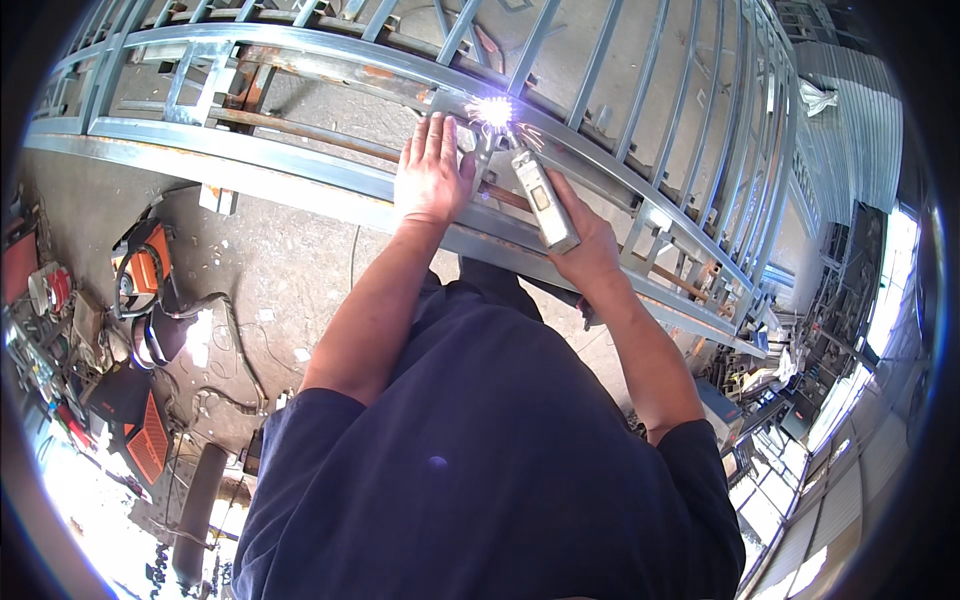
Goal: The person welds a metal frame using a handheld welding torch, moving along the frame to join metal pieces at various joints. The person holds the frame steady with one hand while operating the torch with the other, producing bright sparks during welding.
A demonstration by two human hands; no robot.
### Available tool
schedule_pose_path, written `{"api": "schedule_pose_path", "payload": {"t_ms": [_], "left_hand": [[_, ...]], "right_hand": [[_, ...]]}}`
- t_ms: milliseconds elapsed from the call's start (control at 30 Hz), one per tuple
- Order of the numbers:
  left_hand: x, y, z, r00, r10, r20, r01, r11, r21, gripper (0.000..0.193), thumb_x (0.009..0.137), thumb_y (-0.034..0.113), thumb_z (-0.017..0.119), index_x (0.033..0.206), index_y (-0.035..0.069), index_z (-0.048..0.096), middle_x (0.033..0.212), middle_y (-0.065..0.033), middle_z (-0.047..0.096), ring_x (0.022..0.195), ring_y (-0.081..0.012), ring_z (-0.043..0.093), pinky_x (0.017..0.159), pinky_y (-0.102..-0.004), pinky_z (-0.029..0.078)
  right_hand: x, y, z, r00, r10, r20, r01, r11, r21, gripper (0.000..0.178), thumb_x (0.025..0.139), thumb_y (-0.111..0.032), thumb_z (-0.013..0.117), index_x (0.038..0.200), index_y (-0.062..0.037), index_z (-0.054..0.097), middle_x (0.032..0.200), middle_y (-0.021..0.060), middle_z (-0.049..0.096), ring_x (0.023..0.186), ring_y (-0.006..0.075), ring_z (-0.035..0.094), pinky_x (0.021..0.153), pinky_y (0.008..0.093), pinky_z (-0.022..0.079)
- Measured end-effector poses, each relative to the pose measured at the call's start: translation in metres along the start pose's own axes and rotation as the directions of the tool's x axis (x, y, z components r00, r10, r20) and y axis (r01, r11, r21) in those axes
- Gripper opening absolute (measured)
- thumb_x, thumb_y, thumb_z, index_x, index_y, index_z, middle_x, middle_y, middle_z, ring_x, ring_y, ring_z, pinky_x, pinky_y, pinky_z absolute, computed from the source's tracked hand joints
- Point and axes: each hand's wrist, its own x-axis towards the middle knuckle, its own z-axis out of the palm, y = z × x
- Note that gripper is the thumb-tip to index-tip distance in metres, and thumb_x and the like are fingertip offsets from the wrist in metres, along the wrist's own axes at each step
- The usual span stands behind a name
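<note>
My left hand [432, 178] lies flat, fingers stretched out, against the metal frame [330, 172] just left of the bright weld point. In my right hand [592, 245] is a boxy grey welding gun [545, 200], its tip pointing away from me at the frame. A white-violet arc [493, 111] glares at the tip and throws short sparks. The glare hides the joint itself. Around it, the silvery frame is made of long rails and many upright bars, with rusty bars [330, 135] beneath.
On the floor to the left stand an orange and black machine [147, 262] and a black case with an orange grille [146, 440]. A dark cable [240, 350] curls nearby, and a grey cylinder [198, 515] is at lower left. Corrugated sheeting [855, 125] rises at far right.
</note>
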Motion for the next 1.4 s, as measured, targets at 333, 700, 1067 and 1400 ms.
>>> {"api": "schedule_pose_path", "payload": {"t_ms": [333, 700, 1067, 1400], "left_hand": [[-0.001, -0.002, 0.002, 1.0, -0.007, 0.008, 0.006, 1.0, 0.025, 0.071, 0.103, 0.047, 0.052, 0.158, 0.003, 0.041, 0.163, -0.0157, 0.042, 0.154, -0.0335, 0.034, 0.124, -0.0473, 0.029], [0.0, 0.0, 0.002, 1.0, -0.004, -0.014, 0.004, 1.0, 0.011, 0.071, 0.102, 0.045, 0.055, 0.157, 0.004, 0.041, 0.163, -0.0152, 0.042, 0.153, -0.0337, 0.036, 0.124, -0.049, 0.031], [-0.028, -0.081, -0.038, 0.726, -0.491, -0.481, 0.562, 0.827, 0.004, 0.068, 0.098, 0.034, 0.068, 0.153, 0.001, 0.046, 0.158, -0.0244, 0.044, 0.145, -0.0446, 0.041, 0.122, -0.0525, 0.032], [-0.007, -0.09, -0.033, 0.466, -0.681, -0.565, 0.715, 0.666, -0.212, 0.068, 0.105, 0.035, 0.057, 0.155, -0.007, 0.037, 0.159, -0.0288, 0.039, 0.147, -0.0449, 0.036, 0.124, -0.0497, 0.029]], "right_hand": [[-0.002, 0.007, -0.002, 0.999, -0.04, -0.012, 0.039, 0.999, -0.007, 0.089, 0.081, -0.006, 0.076, 0.16, -0.028, 0.041, 0.131, 0.0179, 0.069, 0.121, 0.0396, 0.067, 0.101, 0.0424, 0.056], [-0.005, 0.014, -0.014, 0.999, -0.028, 0.034, 0.025, 0.996, 0.084, 0.087, 0.084, -0.008, 0.075, 0.161, -0.0272, 0.04, 0.131, 0.0186, 0.069, 0.12, 0.0393, 0.067, 0.103, 0.0402, 0.053], [0.029, 0.008, -0.104, 0.9, 0.04, 0.434, -0.126, 0.977, 0.17, 0.078, 0.082, -0.02, 0.072, 0.156, -0.0176, 0.05, 0.11, 0.0114, 0.073, 0.099, 0.017, 0.068, 0.092, 0.032, 0.054], [0.126, 0.013, -0.041, 0.616, -0.12, 0.778, -0.361, 0.835, 0.415, 0.021, 0.083, -0.003, 0.073, 0.104, -0.0005, 0.069, 0.086, 0.0052, 0.068, 0.071, 0.0142, 0.066, 0.065, 0.0307, 0.057]]}}
